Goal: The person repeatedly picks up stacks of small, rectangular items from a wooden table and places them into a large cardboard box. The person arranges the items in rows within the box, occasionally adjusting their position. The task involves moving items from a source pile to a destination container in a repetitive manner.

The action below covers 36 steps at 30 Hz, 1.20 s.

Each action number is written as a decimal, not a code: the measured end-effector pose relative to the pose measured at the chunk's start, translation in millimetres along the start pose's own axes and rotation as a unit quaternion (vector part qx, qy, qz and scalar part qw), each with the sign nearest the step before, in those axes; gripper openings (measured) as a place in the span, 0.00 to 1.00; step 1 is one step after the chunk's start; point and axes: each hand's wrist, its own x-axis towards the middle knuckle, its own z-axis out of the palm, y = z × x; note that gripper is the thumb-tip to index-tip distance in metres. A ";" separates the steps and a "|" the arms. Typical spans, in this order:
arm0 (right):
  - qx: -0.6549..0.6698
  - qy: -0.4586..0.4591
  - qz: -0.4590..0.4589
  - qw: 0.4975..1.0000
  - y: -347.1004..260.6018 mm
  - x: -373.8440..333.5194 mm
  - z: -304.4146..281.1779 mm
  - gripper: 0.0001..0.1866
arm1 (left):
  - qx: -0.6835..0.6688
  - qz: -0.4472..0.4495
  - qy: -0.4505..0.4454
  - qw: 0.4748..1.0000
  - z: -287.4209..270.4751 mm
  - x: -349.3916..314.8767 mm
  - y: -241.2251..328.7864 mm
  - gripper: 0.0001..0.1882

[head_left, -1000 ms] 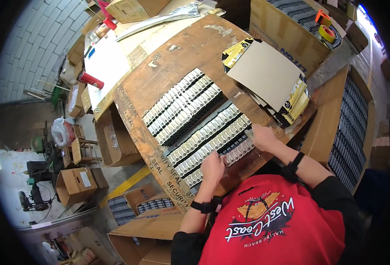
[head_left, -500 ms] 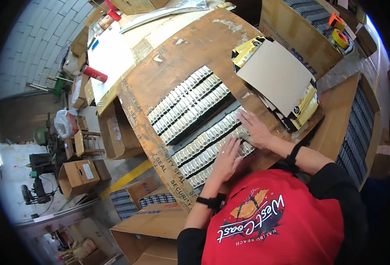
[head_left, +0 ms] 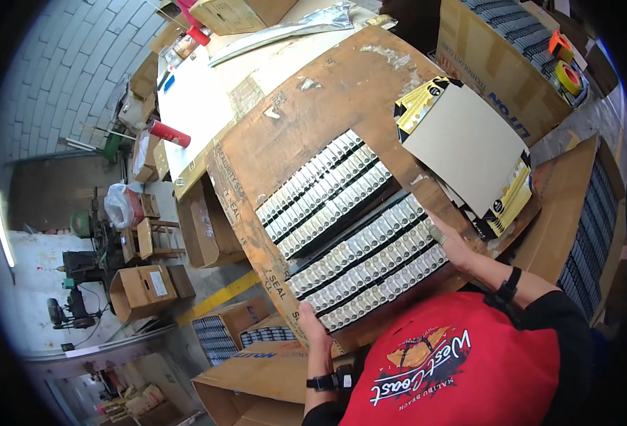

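Between my two hands is the near block (head_left: pixel 370 259) of small silvery parts, each with a round mark, packed in several rows with black strips between them. My left hand (head_left: pixel 312 326) presses on its left end, and my right hand (head_left: pixel 450 241) clasps its right end. Most of the fingers are hidden at the block's ends. The block looks slightly raised, but its underside is hidden. Just beyond it, a second block (head_left: pixel 324 192) of the same parts lies on the worn brown tabletop (head_left: pixel 257 170).
Right of the blocks, grey-beige card sheets (head_left: pixel 462 145) sit over yellow-and-black packaging (head_left: pixel 509 202). Open cartons with dark packed parts stand at the right (head_left: pixel 587 220) and at the front left (head_left: pixel 228 323). A red cylinder (head_left: pixel 170 133) lies on the white table at the back left.
My hands have moved from the top of the near block out to its two ends and now hold it. The block appears larger and closer. The whole view has shifted slightly.
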 end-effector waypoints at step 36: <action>-0.797 -0.236 -0.058 0.552 -68.3 -26.5 -166.5 0.06 | 0.025 0.004 -0.226 0.974 40.1 3.8 85.9 0.16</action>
